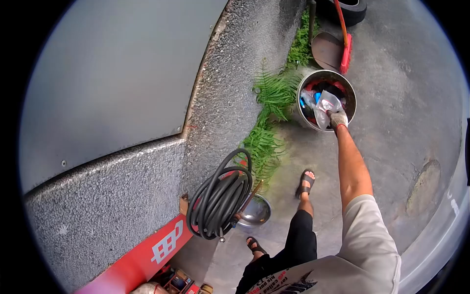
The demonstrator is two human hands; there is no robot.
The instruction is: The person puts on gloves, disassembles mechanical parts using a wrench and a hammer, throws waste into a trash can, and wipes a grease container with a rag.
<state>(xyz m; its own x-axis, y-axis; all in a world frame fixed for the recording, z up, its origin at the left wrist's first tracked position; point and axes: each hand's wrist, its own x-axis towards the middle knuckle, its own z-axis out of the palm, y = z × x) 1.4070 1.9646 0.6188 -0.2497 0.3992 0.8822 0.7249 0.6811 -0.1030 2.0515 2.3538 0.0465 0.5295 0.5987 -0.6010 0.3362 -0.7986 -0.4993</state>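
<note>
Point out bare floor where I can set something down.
Widest patch: grey concrete floor right of the round silver-rimmed bin. A smaller one lies between the bin and the forward dark sandal. Crowded: beyond the bin, the red-headed broom and brown dustpan; wallward, green ferns, coiled black hose and silver bowl; over the bin, the gloved right hand.

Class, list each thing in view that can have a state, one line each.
Right hand: gloved, grip closed
Bin: upright, uncovered, with contents
Plastic bag: held at mouth of bin
Hose: coiled
Metal basin: open side up, partly hidden
Broom: head beside dustpan
Tyre: lying flat
Ferns: green
</note>
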